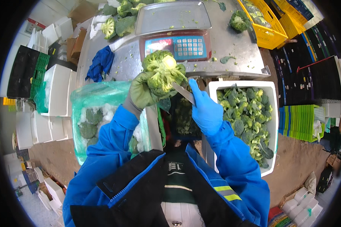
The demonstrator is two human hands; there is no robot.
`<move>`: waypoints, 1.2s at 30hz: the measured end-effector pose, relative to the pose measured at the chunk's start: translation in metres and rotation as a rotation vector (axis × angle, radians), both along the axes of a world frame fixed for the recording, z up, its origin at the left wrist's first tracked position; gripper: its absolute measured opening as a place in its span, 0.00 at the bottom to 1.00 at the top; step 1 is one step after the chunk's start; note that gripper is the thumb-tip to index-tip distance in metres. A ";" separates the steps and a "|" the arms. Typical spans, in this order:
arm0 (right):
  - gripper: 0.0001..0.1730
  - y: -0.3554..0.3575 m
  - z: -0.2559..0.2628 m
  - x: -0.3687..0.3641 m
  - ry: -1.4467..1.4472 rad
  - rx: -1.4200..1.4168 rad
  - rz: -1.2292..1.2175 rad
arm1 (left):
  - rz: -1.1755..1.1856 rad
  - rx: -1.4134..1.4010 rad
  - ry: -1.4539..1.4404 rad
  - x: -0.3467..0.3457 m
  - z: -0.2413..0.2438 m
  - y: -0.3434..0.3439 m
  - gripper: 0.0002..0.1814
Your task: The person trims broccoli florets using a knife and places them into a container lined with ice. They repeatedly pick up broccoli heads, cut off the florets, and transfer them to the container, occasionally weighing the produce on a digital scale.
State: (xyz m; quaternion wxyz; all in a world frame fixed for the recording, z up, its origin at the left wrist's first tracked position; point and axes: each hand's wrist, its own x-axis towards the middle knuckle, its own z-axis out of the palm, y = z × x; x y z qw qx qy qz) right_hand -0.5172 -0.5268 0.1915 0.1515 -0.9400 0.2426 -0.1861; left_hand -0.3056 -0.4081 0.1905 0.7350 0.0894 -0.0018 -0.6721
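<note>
In a green glove, my left hand (pixel 142 92) grips a broccoli head (pixel 162 72) with its pale cut stem turned up. My right hand (pixel 206 110), in a blue glove, is closed around a knife, its forefinger stretched along the back. The knife blade (pixel 184 93) points up and left, its tip against or very near the underside florets. To the right, a white foam box (pixel 275 127) holds many cut broccoli florets (pixel 245 119). On the left, a box lined with green plastic film (pixel 102 90) contains whole broccoli heads (pixel 88 129) among crushed ice.
A digital scale (pixel 174 45) with a steel pan stands on the steel table (pixel 227 66). Broccoli heads (pixel 126 25) lie behind it, and a blue cloth (pixel 101 63) on its left. A yellow crate (pixel 268 34) is at the far right. Below my hands sits a dark crate of trimmings (pixel 184 119).
</note>
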 end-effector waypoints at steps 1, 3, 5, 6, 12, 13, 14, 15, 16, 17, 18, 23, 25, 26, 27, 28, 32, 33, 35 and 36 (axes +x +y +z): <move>0.37 0.004 0.001 0.003 0.020 -0.113 0.016 | 0.045 0.046 -0.005 -0.011 -0.007 0.008 0.26; 0.33 0.013 -0.006 0.008 0.046 -0.228 0.024 | 0.129 0.132 -0.018 -0.031 -0.018 0.021 0.27; 0.31 0.019 -0.015 0.008 0.075 -0.222 0.032 | 0.083 0.086 0.020 -0.049 -0.020 0.033 0.26; 0.30 0.024 -0.017 0.009 0.084 -0.221 0.041 | 0.113 0.109 0.028 -0.057 -0.024 0.038 0.26; 0.31 0.029 -0.042 0.000 0.232 0.151 -0.033 | 0.184 0.202 0.041 -0.100 -0.026 0.078 0.26; 0.31 0.022 -0.052 -0.012 0.262 0.215 -0.052 | 0.192 0.241 0.029 -0.104 -0.027 0.091 0.26; 0.30 0.014 -0.052 -0.024 0.324 0.290 -0.135 | 0.204 0.270 0.010 -0.103 -0.027 0.100 0.27; 0.29 0.007 -0.054 -0.033 0.379 0.360 -0.219 | 0.216 0.295 -0.017 -0.098 -0.028 0.107 0.27; 0.26 0.007 -0.058 -0.043 0.294 0.277 -0.239 | 0.258 0.305 -0.078 -0.100 -0.025 0.117 0.27; 0.25 0.013 -0.064 -0.047 0.195 0.381 -0.196 | 0.253 0.326 -0.065 -0.099 -0.028 0.125 0.28; 0.23 0.019 -0.054 -0.044 0.090 0.475 -0.152 | 0.251 0.336 -0.056 -0.095 -0.030 0.130 0.28; 0.22 0.048 -0.086 -0.045 -0.160 0.938 -0.024 | 0.181 0.316 0.037 -0.090 -0.020 0.120 0.34; 0.21 0.060 -0.090 -0.053 -0.096 1.172 -0.115 | 0.067 0.138 0.040 -0.072 0.003 0.101 0.34; 0.20 0.066 -0.105 -0.063 -0.077 1.331 -0.168 | 0.056 0.105 -0.028 -0.050 0.012 0.081 0.34; 0.19 0.070 -0.092 -0.065 0.014 1.449 -0.229 | 0.054 0.098 -0.087 -0.034 0.022 0.069 0.33; 0.18 0.076 -0.099 -0.070 0.034 1.477 -0.230 | 0.102 0.108 -0.110 -0.010 0.036 0.048 0.33; 0.18 0.080 -0.085 -0.062 0.124 1.386 -0.160 | 0.430 -0.041 -0.297 0.109 0.116 -0.029 0.32; 0.18 0.077 -0.084 -0.061 0.113 1.365 -0.148 | 0.406 -0.218 -0.377 0.128 0.145 -0.035 0.31; 0.18 0.071 -0.086 -0.062 0.097 1.337 -0.117 | 0.453 -0.343 -0.479 0.138 0.175 -0.025 0.31; 0.17 0.069 -0.080 -0.062 0.087 1.360 -0.161 | 0.538 -0.294 -0.561 0.135 0.184 -0.021 0.31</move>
